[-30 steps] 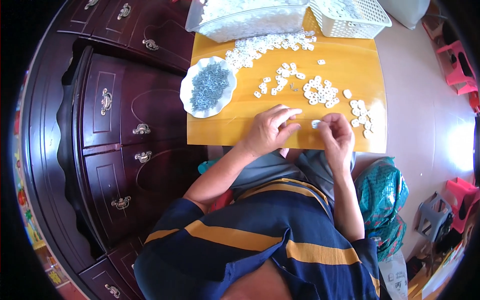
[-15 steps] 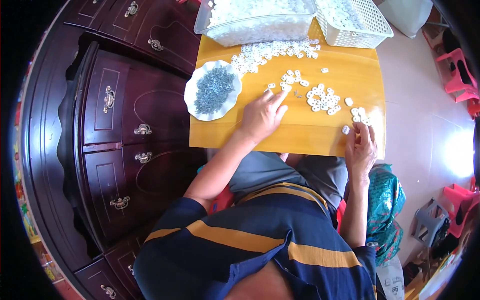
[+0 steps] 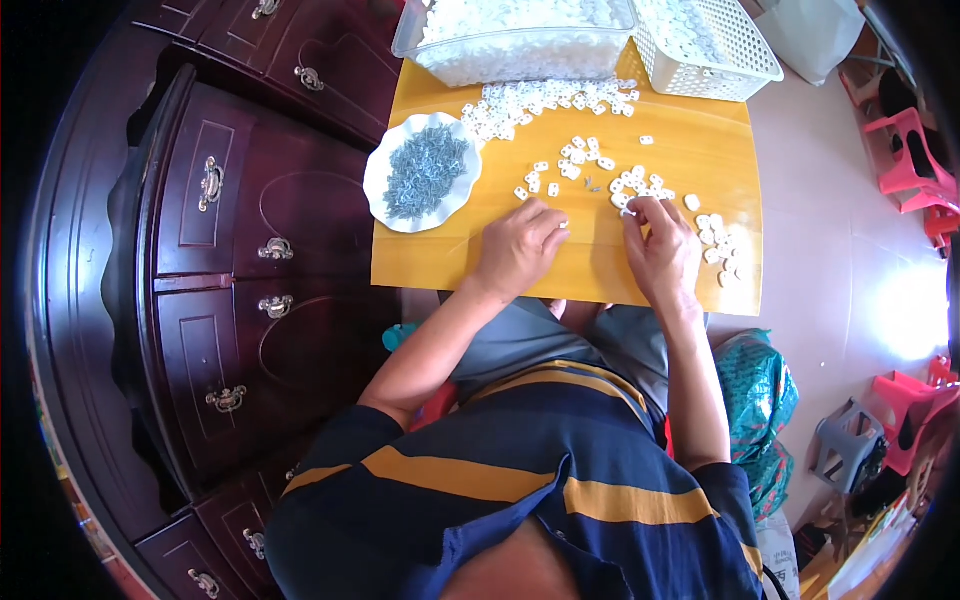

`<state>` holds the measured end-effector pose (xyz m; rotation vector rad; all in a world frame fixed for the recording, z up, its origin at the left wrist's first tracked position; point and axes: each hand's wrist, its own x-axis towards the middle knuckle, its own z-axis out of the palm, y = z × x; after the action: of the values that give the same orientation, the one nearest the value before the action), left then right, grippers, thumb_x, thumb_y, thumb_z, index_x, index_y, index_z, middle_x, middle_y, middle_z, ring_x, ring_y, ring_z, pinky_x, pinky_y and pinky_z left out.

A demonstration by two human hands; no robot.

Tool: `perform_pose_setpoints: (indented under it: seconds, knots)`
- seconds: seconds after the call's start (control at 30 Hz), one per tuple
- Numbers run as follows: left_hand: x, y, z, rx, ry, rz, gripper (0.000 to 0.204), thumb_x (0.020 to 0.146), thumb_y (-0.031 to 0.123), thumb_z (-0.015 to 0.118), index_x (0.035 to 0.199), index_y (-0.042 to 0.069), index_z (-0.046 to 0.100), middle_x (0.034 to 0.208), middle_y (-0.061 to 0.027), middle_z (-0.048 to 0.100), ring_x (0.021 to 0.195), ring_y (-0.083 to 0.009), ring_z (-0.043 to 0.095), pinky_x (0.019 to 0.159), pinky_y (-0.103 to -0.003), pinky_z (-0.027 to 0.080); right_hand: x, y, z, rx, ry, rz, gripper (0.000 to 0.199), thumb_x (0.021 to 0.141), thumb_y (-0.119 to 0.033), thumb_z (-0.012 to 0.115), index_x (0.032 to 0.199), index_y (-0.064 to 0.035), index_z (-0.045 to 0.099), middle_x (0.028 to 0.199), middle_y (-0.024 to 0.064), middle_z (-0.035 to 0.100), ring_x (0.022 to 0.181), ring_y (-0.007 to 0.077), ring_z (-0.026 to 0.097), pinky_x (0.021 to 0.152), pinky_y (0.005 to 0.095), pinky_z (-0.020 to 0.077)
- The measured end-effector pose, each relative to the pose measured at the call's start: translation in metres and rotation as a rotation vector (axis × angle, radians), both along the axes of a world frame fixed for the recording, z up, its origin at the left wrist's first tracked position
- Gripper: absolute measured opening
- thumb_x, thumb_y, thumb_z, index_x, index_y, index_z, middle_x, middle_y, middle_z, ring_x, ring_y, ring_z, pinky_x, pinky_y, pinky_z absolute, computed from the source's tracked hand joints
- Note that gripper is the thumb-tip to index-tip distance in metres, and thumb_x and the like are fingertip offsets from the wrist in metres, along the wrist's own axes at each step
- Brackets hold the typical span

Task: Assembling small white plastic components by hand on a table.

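Note:
My left hand (image 3: 520, 248) rests on the yellow table (image 3: 600, 275), its fingertips pinched on a small white plastic piece (image 3: 563, 226). My right hand (image 3: 662, 250) lies just to its right, fingers curled onto another white piece at the edge of the scattered white pieces (image 3: 585, 160). A small grey metal bit (image 3: 592, 185) lies among them. More white pieces sit in a pile (image 3: 722, 248) right of my right hand. A white plate (image 3: 376, 195) of grey metal parts (image 3: 425, 170) stands left of my left hand.
At the table's far edge stand a clear bin (image 3: 520, 55) and a white basket (image 3: 715, 55), both holding white pieces. A dark wooden drawer cabinet (image 3: 230, 250) borders the left. Pink stools (image 3: 905, 150), a teal bag (image 3: 760, 390) and a grey stool (image 3: 850, 440) are on the right floor.
My left hand has drawn back from the scattered pieces toward the table's front. My right hand has moved left from the right-hand pile to the middle; both hands are close together again.

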<state>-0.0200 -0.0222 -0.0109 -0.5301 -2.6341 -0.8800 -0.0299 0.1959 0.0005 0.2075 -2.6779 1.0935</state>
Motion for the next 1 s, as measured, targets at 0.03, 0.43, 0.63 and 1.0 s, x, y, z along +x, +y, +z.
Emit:
perform_pose_setpoints:
  seconds: [0.03, 0.43, 0.63, 1.0]
  knots:
    - [0.001, -0.001, 0.0, 0.004, -0.001, 0.002, 0.011, 0.085, 0.012, 0.078, 0.094, 0.009, 0.073, 0.087, -0.006, 0.069, 0.076, -0.0287, 0.07, 0.064, -0.039, 0.056, -0.002, -0.003, -0.002, 0.026, 0.021, 0.002, 0.011, 0.091, -0.014, 0.068, 0.101, -0.0099, 0.069, 0.09, 0.0117, 0.069, 0.081, 0.0337, 0.07, 0.07, 0.044, 0.0558]
    - [0.007, -0.005, -0.002, 0.044, -0.028, -0.051, 0.008, 0.086, 0.01, 0.075, 0.093, 0.008, 0.072, 0.086, -0.0067, 0.069, 0.076, -0.03, 0.069, 0.065, -0.04, 0.057, -0.021, -0.024, -0.008, 0.121, 0.018, 0.045, 0.012, 0.092, -0.017, 0.068, 0.103, -0.0104, 0.07, 0.096, 0.0114, 0.068, 0.084, 0.0347, 0.07, 0.072, 0.0452, 0.0565]
    - [0.013, -0.007, -0.002, 0.067, -0.052, -0.039, 0.007, 0.087, 0.014, 0.073, 0.092, 0.009, 0.071, 0.087, -0.0063, 0.065, 0.078, -0.0293, 0.069, 0.068, -0.041, 0.056, -0.041, -0.032, -0.007, 0.252, 0.033, 0.076, 0.012, 0.091, -0.018, 0.071, 0.101, -0.0115, 0.073, 0.092, 0.0095, 0.07, 0.083, 0.0324, 0.071, 0.072, 0.0441, 0.0566]
    - [0.013, -0.007, -0.007, 0.076, -0.042, -0.046, 0.006, 0.089, 0.014, 0.071, 0.092, 0.009, 0.071, 0.087, -0.0063, 0.064, 0.077, -0.029, 0.068, 0.068, -0.041, 0.056, -0.053, -0.035, -0.004, 0.348, -0.08, 0.159, 0.009, 0.092, -0.02, 0.068, 0.095, -0.0109, 0.07, 0.096, 0.0092, 0.069, 0.087, 0.0353, 0.07, 0.076, 0.0465, 0.056]
